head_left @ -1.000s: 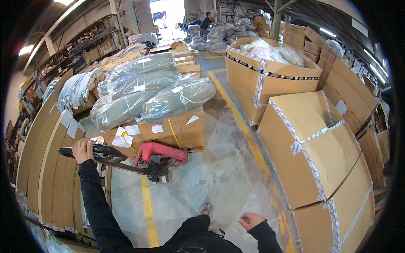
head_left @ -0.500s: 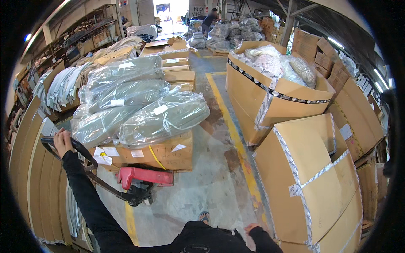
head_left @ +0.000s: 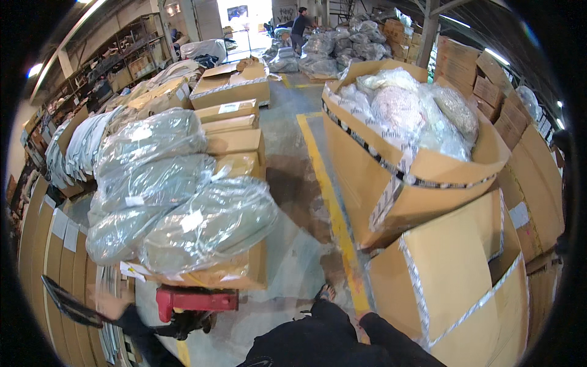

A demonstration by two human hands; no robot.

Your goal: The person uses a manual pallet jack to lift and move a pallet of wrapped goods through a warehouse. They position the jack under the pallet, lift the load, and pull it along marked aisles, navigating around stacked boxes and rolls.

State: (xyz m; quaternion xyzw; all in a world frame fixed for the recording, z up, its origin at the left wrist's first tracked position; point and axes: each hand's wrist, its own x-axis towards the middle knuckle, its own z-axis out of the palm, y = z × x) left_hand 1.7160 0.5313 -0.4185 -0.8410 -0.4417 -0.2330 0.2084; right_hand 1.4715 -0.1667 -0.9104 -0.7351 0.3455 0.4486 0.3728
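Observation:
My left hand (head_left: 112, 304) is smeared by motion at the black loop handle (head_left: 68, 304) of a pallet jack; whether its fingers grip the loop does not show. The jack's red body (head_left: 195, 300) sits low against a cardboard box load (head_left: 247, 269). On top of that load lie several grey-green bundles in clear plastic (head_left: 211, 214), with small white labels. Only a sliver of my right hand (head_left: 367, 319) shows, low beside my right leg, near the closed carton at the right; its fingers are hidden.
To the right stand a large open carton (head_left: 379, 183) full of plastic-wrapped goods and a taped carton (head_left: 455, 269). A yellow floor line (head_left: 333, 208) runs along them. Flat cardboard sheets (head_left: 46, 244) lean at the left. Far back, a person (head_left: 298, 30) stands by wrapped bundles.
The handle and my left hand are now lower and farther left in view. The loaded jack appears nearer and lower, and the open carton at the right looks closer. My left hand is blurred now.

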